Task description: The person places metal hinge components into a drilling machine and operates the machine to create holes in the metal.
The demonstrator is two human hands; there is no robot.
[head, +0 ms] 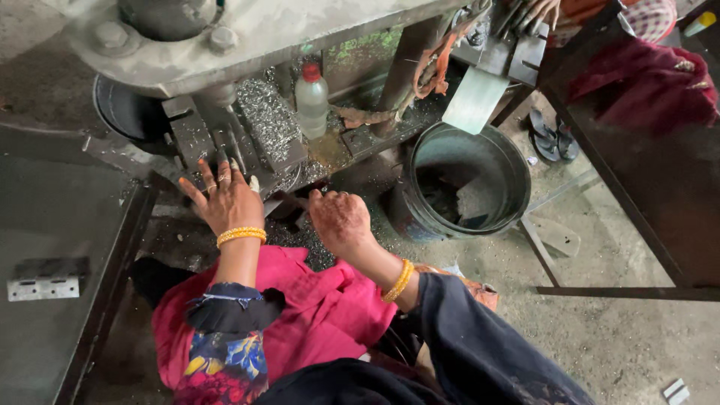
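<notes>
My left hand (225, 196) reaches forward with fingers spread, its fingertips against the metal die block (201, 135) of a grey press machine (247, 34). A yellow bangle sits on that wrist. My right hand (339, 219) is curled, knuckles up, just right of the left one and low in front of the machine bed; whether it holds anything is hidden. Metal shavings (266, 112) cover the bed behind both hands. A pink cloth (315, 307) lies over my lap.
A clear plastic bottle with a red cap (311, 99) stands on the machine. A dark round bucket (465, 184) sits right of my hands under a pale chute (474, 99). A metal hinge (45, 283) lies on a dark tray, left. Another person's hand (540, 11) works top right.
</notes>
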